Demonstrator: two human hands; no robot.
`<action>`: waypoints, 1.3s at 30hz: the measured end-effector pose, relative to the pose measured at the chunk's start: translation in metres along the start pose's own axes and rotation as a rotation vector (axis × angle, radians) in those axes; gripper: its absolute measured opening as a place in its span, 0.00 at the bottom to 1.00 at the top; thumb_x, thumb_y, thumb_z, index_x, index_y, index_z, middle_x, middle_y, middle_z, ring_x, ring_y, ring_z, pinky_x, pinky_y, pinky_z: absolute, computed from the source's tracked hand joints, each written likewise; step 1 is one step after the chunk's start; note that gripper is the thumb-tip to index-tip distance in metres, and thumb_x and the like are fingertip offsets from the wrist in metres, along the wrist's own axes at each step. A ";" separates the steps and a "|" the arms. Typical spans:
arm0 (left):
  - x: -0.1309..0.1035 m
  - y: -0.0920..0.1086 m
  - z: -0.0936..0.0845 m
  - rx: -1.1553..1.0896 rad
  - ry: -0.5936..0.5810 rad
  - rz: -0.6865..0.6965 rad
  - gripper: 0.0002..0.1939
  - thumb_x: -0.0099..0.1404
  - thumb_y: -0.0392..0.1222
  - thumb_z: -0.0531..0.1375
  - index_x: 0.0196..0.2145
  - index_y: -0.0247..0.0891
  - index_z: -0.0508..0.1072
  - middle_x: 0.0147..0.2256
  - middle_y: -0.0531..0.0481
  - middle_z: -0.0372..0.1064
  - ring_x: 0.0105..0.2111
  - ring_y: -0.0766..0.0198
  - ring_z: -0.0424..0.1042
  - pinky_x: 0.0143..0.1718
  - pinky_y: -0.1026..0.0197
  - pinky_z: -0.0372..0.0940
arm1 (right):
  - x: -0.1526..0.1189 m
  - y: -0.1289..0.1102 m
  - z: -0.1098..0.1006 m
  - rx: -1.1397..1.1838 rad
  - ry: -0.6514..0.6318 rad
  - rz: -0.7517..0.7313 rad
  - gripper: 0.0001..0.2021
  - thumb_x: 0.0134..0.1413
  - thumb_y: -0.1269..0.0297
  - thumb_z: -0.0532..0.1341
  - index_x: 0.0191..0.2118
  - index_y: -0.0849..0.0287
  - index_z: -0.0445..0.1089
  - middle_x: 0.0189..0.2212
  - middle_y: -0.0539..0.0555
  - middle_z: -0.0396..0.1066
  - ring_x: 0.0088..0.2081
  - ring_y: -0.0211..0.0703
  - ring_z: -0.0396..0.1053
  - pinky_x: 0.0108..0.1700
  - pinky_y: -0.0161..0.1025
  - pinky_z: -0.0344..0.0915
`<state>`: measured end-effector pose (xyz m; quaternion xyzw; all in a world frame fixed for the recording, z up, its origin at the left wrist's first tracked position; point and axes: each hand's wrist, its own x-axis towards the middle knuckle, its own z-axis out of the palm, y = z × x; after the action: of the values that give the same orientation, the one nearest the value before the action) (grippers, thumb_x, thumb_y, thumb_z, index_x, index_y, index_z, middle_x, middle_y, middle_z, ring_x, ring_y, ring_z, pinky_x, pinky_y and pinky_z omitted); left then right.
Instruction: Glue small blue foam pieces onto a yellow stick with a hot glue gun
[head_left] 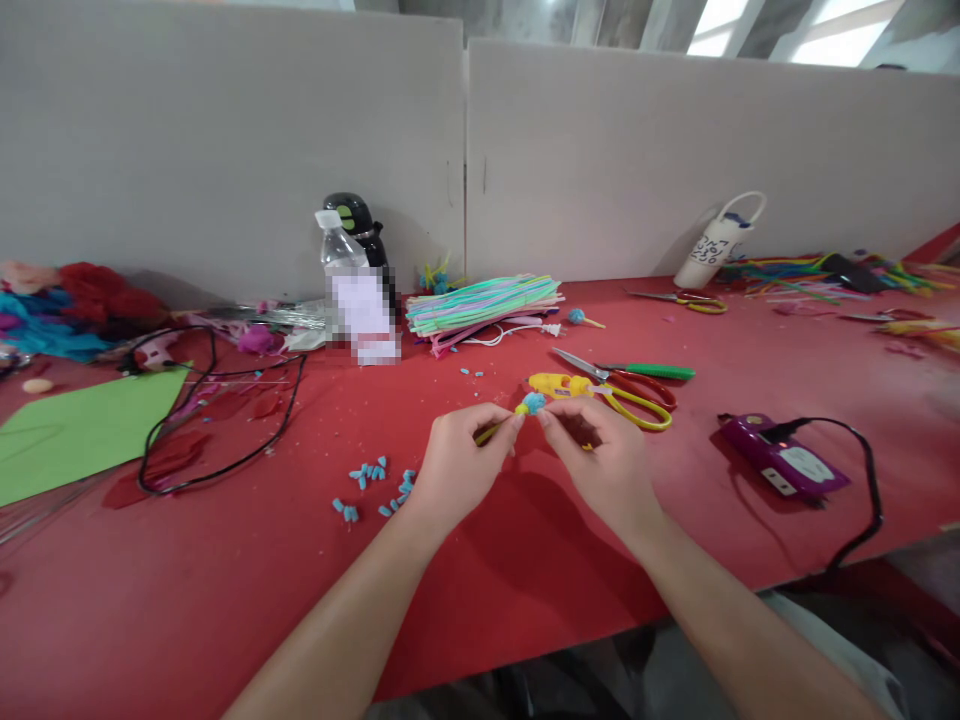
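Observation:
Near the middle of the red table, a small fluffy blue ball (534,402) on a yellow stem is between my two hands. My left hand (474,450) is closed in a pinch on the yellow stem just under the ball. The fingers of my right hand (600,452) are pinched at the ball's right side. Several short blue pieces (369,472) lie to the left of my left hand. Just beyond my hands are a yellow glue gun (559,385) and red-and-yellow-handled scissors (637,402) with a green-handled tool (656,371).
A bundle of pastel pipe cleaners (484,305) lies behind, with a plastic bottle (364,300) to its left. A purple power box (784,460) with a cable is at right. A black cable (281,432) loops beside green paper (90,430). A white tumbler (712,250) leans against the partition.

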<state>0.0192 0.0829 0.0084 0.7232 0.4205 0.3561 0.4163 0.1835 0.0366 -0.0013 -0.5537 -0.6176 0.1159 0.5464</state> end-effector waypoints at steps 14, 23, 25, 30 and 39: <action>0.001 0.000 -0.002 0.018 -0.008 0.000 0.19 0.68 0.50 0.57 0.24 0.36 0.70 0.21 0.55 0.64 0.22 0.71 0.59 0.24 0.67 0.54 | 0.000 0.005 -0.002 0.065 0.052 0.100 0.03 0.59 0.64 0.63 0.37 0.57 0.72 0.32 0.52 0.73 0.32 0.39 0.70 0.33 0.37 0.68; 0.004 0.005 -0.025 0.089 -0.114 -0.037 0.19 0.67 0.51 0.58 0.24 0.35 0.73 0.20 0.54 0.66 0.21 0.70 0.62 0.24 0.66 0.56 | -0.002 0.015 -0.005 0.237 -0.238 0.229 0.18 0.56 0.65 0.64 0.53 0.55 0.69 0.47 0.56 0.74 0.41 0.44 0.73 0.42 0.42 0.72; 0.005 0.004 -0.028 0.121 -0.145 -0.043 0.18 0.67 0.51 0.58 0.25 0.35 0.74 0.21 0.54 0.67 0.22 0.69 0.63 0.25 0.66 0.56 | -0.003 0.015 -0.002 0.258 -0.271 0.238 0.18 0.56 0.64 0.64 0.53 0.54 0.69 0.46 0.56 0.74 0.41 0.44 0.73 0.42 0.42 0.72; 0.005 -0.001 -0.029 0.164 -0.199 -0.053 0.17 0.66 0.49 0.58 0.26 0.36 0.75 0.22 0.54 0.67 0.23 0.69 0.63 0.25 0.66 0.56 | -0.004 0.016 0.004 0.269 -0.293 0.236 0.15 0.55 0.63 0.64 0.48 0.58 0.71 0.42 0.57 0.75 0.41 0.47 0.74 0.42 0.44 0.73; 0.006 -0.008 -0.029 0.210 -0.243 -0.051 0.17 0.66 0.51 0.57 0.27 0.37 0.76 0.22 0.54 0.68 0.24 0.67 0.65 0.26 0.65 0.56 | -0.005 0.022 0.008 0.232 -0.274 0.243 0.09 0.55 0.62 0.64 0.41 0.57 0.72 0.36 0.56 0.76 0.37 0.46 0.74 0.40 0.43 0.72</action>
<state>-0.0055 0.0995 0.0136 0.7897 0.4201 0.2094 0.3951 0.1882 0.0445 -0.0235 -0.5365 -0.5972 0.3255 0.4996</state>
